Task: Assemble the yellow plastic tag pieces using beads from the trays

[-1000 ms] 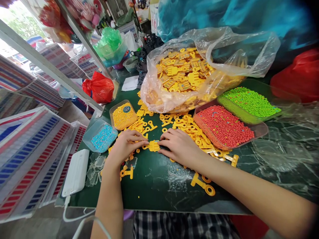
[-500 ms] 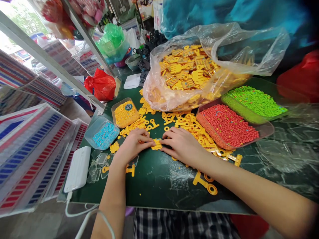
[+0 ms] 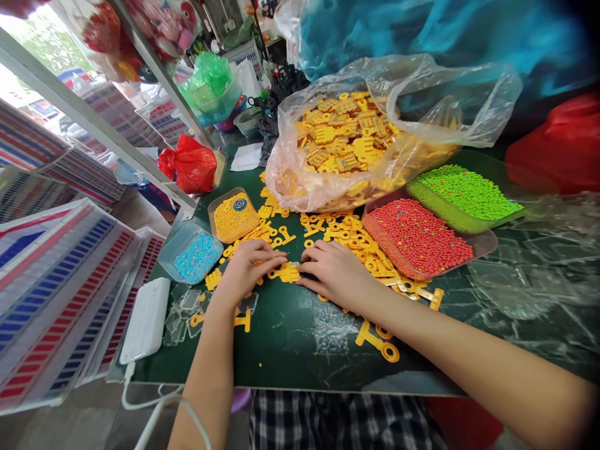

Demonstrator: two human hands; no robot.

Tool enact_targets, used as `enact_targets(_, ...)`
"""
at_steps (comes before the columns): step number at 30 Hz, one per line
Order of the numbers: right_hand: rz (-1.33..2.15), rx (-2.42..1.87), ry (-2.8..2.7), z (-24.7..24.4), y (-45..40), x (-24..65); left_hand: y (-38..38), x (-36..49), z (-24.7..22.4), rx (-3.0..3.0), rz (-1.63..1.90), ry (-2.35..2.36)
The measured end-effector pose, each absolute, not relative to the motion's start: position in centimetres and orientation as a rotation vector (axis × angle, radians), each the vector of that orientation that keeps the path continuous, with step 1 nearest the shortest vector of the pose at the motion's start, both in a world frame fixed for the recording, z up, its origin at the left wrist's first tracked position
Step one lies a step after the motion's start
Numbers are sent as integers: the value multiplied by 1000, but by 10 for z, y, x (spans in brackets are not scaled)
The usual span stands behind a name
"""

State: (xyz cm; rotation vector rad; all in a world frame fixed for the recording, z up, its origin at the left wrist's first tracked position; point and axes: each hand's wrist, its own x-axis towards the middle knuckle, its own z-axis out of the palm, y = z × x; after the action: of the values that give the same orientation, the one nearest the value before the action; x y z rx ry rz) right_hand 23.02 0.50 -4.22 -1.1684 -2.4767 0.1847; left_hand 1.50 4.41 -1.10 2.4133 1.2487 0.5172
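A flat yellow plastic piece [image 3: 287,273] with a comb-like part and a ring end lies on the dark green table between my hands. My right hand [image 3: 332,274] pinches its right edge between thumb and fingers. My left hand [image 3: 248,267] is closed, its fingertips pressed together just above the piece's left part; anything between them is too small to make out. Many similar yellow pieces [image 3: 356,240] lie loose beyond my hands. Small trays of yellow beads [image 3: 232,219] and blue beads [image 3: 197,256] stand beyond and left of my left hand.
Behind is a clear bag [image 3: 290,194] full of yellow pieces. Trays of red beads [image 3: 417,234] and green beads [image 3: 469,194] stand at right. Clear plastic pieces [image 3: 180,319] and a cabled white power bank [image 3: 146,320] lie left. A metal post [image 3: 154,81] rises at the left.
My left fingertips have drawn back slightly up and left from the yellow piece, and its ring end now shows. My right hand stays at its right edge. The whole view has shifted a little.
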Motion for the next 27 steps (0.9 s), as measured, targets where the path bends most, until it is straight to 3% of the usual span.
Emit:
enact_targets(5, 141, -1174, -2481, -36, 2, 231, 63, -7, 3, 2387, 945, 1694)
enact_targets(11, 56, -1105, -2500, -23, 0, 231, 105, -11, 20, 2472, 750, 2102)
enact_targets(13, -17, -955, -2513, -16, -2, 232, 103, 15, 29, 2595, 932, 1916)
enact_targets(16, -207, -581, -2505, -7, -8, 236, 83, 75, 36, 2801, 997, 1231)
enact_targets(21, -332, -225, -2559, -9, -18, 237, 56, 180, 27, 2830, 428, 429)
enact_targets(27, -266, -314, -2649, -12, -30, 223, 65, 249, 14, 2781, -22, 206)
